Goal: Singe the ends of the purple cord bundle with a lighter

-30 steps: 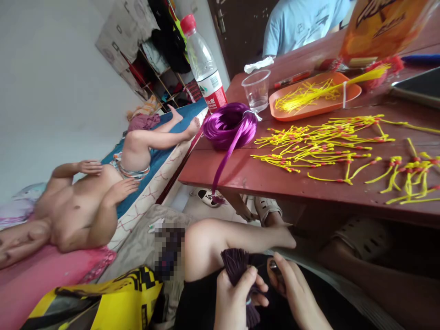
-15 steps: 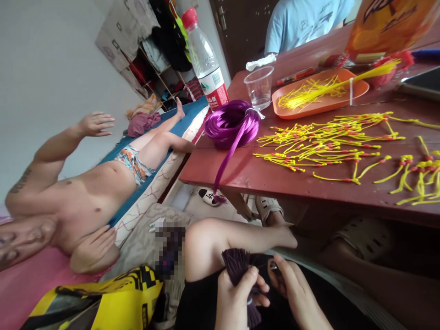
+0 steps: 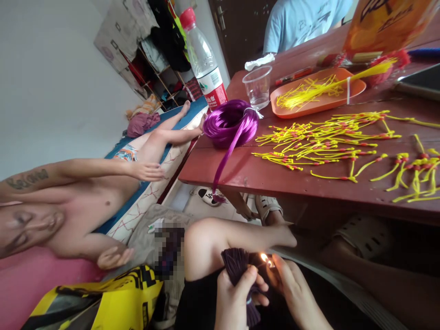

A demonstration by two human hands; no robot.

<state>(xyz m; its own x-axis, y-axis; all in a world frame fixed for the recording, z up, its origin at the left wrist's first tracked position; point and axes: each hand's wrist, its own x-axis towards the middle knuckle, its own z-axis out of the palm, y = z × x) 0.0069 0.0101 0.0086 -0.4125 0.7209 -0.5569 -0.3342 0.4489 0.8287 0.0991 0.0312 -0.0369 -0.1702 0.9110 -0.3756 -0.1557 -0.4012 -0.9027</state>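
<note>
At the bottom of the head view my left hand [image 3: 235, 295] is closed round a dark purple bundle of threads [image 3: 237, 266], its cut end pointing up. My right hand [image 3: 292, 288] is closed on a small lighter [image 3: 271, 264], mostly hidden by the fingers, with a small flame burning right beside the bundle's end. Both hands are over my lap, below the edge of the red-brown table [image 3: 261, 176].
On the table lie a coil of bright purple thread [image 3: 230, 123], many yellow cords with red beads [image 3: 326, 142], an orange tray [image 3: 354, 89], a clear cup [image 3: 257, 87] and a water bottle [image 3: 204, 64]. A person lies on a bed at left [image 3: 85, 192]; another sits behind the table [image 3: 302, 20].
A flame now burns at the lighter in my right hand beside the thread bundle. The person on the bed has stretched out and moved an arm forward.
</note>
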